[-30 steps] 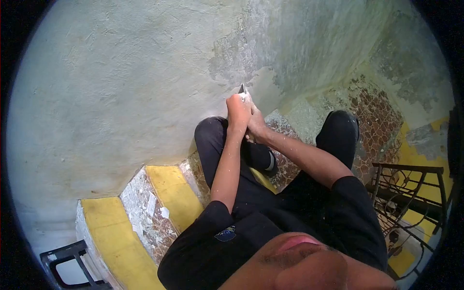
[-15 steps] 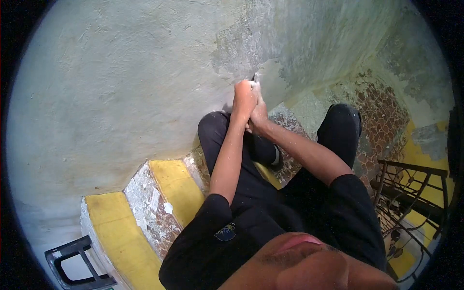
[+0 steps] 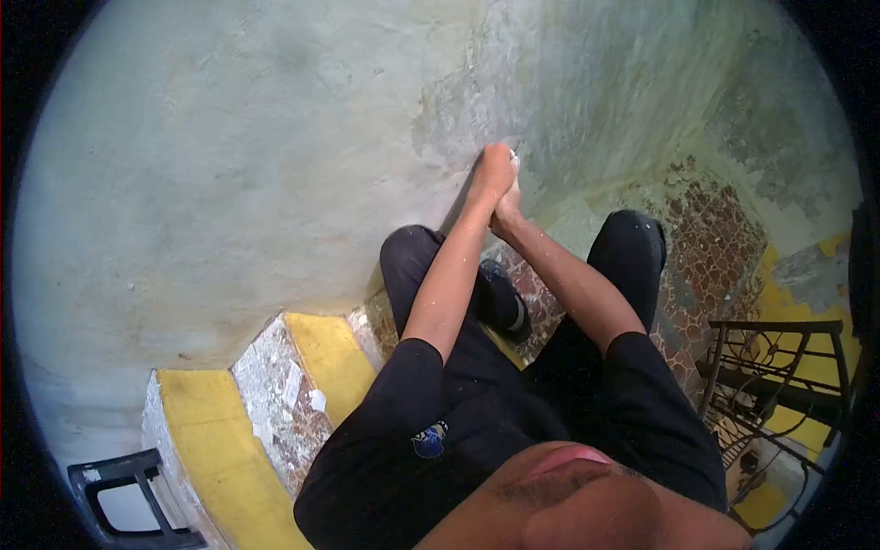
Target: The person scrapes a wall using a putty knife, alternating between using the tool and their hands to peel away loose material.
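Note:
Both my hands are clasped together on one scraper, pressed against the pale green wall [image 3: 229,165]. My left hand [image 3: 495,172] is on top, wrapped around the handle. My right hand [image 3: 506,213] grips just below it. Only the tip of the scraper [image 3: 515,147] pokes out above my fingers, touching the wall at the edge of a scraped grey patch [image 3: 458,110]. White dust speckles both forearms.
I stand on stairs with yellow treads [image 3: 330,362] and mosaic risers [image 3: 275,403], paint flakes lying on them. A black iron railing [image 3: 779,367] stands at the right. A black plastic frame [image 3: 128,500] sits at the lower left. My shoe [image 3: 500,298] rests on a step.
My clasped hands have pushed the scraper up and to the right along the wall, both arms stretching out further. The blade now shows less above my fingers.

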`<act>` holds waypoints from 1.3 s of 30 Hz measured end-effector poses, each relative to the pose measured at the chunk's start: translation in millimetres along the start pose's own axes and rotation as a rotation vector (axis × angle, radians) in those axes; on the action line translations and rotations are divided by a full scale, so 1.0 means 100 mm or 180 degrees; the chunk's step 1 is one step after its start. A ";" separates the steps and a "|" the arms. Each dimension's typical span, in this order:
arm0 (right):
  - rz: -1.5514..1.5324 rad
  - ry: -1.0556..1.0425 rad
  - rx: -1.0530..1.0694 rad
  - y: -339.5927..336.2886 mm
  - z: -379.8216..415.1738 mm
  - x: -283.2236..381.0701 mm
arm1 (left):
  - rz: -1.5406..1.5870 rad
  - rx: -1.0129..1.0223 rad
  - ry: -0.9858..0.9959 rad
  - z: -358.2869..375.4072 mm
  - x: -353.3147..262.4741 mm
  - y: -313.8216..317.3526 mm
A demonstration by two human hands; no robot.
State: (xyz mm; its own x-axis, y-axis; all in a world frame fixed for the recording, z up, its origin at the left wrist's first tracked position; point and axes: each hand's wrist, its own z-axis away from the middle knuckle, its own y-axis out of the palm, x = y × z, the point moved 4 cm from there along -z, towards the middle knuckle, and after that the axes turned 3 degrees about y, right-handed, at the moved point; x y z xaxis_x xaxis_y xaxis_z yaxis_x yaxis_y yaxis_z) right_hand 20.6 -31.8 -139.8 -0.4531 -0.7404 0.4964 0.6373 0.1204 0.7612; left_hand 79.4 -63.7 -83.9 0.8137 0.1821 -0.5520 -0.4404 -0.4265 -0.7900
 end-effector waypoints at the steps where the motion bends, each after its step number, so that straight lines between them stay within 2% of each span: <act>1: 0.0032 -0.0022 -0.0220 -0.04 -0.03 0.04 | -0.0182 0.0115 0.0094 -0.07 -0.04 0.05; 5: 0.0249 0.0238 -0.0079 -0.19 -0.08 -0.07 | 0.0108 0.0333 0.0077 0.06 -0.05 -0.01; 10: 0.1818 0.0380 0.0217 -0.19 0.33 -0.17 | 0.0450 -0.0277 -0.0396 0.56 0.04 -0.22; 13: 0.1745 0.0381 0.0526 -0.12 0.51 -0.26 | 0.0455 -0.0435 -0.0721 0.85 -0.02 -0.45; 14: 0.2109 0.0460 0.0419 -0.11 0.56 -0.26 | 0.0533 -0.0664 -0.0680 0.92 -0.07 -0.52; 21: 0.2121 0.0597 0.0229 0.07 0.73 -0.24 | 0.0339 -0.0511 -0.0572 0.85 0.11 -0.53; 27: 0.1701 0.0315 0.0063 0.05 0.57 -0.45 | 0.0207 -0.0509 -0.0280 0.82 0.19 -0.54; 30: 0.1662 0.0165 0.0288 -0.08 0.36 -0.58 | 0.0317 -0.0469 -0.0241 0.77 0.14 -0.53; 33: 0.1188 -0.0201 0.0300 -0.12 0.15 -0.50 | 0.0476 -0.0480 -0.0094 0.60 0.20 -0.29; 35: 0.1360 -0.0545 0.0041 -0.12 0.06 -0.31 | 0.0297 -0.0505 0.0042 0.40 0.19 -0.13; 36: 0.1071 -0.0185 0.0107 -0.18 -0.02 -0.28 | 0.0371 -0.0251 -0.0058 0.32 0.16 -0.10; 39: 0.1091 -0.0070 0.0186 -0.28 -0.11 -0.21 | 0.0486 -0.0299 -0.0183 0.30 0.06 -0.09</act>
State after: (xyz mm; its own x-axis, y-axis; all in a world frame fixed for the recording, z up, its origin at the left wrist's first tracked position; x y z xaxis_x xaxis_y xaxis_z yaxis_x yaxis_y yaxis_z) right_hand 19.3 -26.7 -176.5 -0.2324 -0.6361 0.7358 0.7184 0.3977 0.5708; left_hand 76.7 -32.3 -88.6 0.7159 0.1582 -0.6801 -0.5176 -0.5334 -0.6690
